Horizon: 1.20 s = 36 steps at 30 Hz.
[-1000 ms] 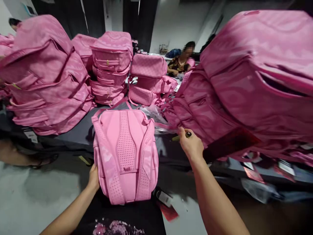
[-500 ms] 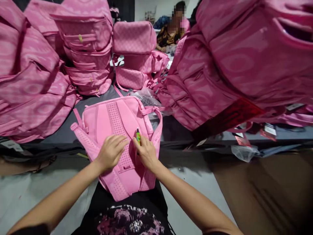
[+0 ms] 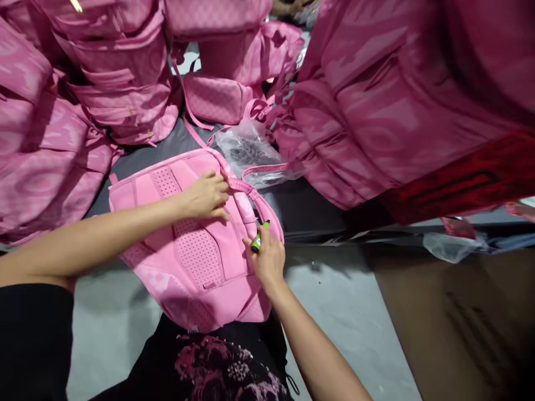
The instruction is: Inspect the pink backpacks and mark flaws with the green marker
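Observation:
A pink backpack [image 3: 196,262] rests back side up, partly on my lap and partly against the table edge. Its padded back has a dotted mesh strip down the middle. My left hand [image 3: 207,195] reaches across the upper back panel, fingers loosely bent and thumb apart, the fingertips by the upper end of the right shoulder strap [image 3: 267,206]. In my right hand [image 3: 268,256] is a green marker pen [image 3: 259,237] with black ends, gripped between thumb and fingers beside the bag's right edge. The left shoulder strap is mostly hidden under my left forearm.
Stacked pink backpacks [image 3: 121,72] stand at the back left, and a larger pile [image 3: 376,111] rises on the right. A small pink bag [image 3: 215,97] and a clear plastic bag [image 3: 251,150] lie behind the backpack on the dark table [image 3: 301,214]. Another person's hand [image 3: 288,6] shows at the top.
My left hand has moved up and right across the back panel towards the right strap. My right hand, with the marker, has shifted right to the bag's edge. The view has tilted down.

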Each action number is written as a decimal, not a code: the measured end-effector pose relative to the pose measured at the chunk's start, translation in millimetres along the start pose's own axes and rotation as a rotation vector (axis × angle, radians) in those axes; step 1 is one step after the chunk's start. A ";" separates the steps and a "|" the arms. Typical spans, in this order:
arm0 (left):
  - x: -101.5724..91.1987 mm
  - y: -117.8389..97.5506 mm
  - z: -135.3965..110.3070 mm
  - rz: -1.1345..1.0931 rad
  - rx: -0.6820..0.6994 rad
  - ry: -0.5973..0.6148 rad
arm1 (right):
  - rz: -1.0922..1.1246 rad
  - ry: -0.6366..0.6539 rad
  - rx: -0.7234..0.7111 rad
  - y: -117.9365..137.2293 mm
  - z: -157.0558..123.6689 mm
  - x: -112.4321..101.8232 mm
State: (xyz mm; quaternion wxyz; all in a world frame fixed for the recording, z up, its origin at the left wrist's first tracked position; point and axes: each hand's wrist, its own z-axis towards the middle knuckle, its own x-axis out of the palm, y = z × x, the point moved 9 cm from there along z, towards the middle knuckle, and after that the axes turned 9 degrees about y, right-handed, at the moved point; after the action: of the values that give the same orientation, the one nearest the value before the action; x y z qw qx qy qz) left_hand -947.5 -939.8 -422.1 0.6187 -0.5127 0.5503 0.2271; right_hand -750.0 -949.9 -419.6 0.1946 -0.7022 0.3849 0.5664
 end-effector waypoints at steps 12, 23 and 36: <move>-2.4 3.9 -36.1 0.070 -0.149 -0.092 | 0.478 -0.134 0.013 6.7 7.2 -57.7; 8.3 -42.3 -55.6 -0.012 -0.163 -0.442 | 1.142 0.076 0.247 28.9 44.5 -18.5; 15.9 -38.8 -55.4 -0.078 -0.204 -0.479 | 0.697 0.018 0.046 36.5 59.5 -23.8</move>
State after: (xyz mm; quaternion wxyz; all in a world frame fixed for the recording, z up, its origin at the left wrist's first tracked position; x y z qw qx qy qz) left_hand -934.9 -1007.7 -414.5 0.6847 -0.5250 0.3420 0.3723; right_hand -817.6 -923.0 -408.0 0.0017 -0.5289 0.6161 0.5837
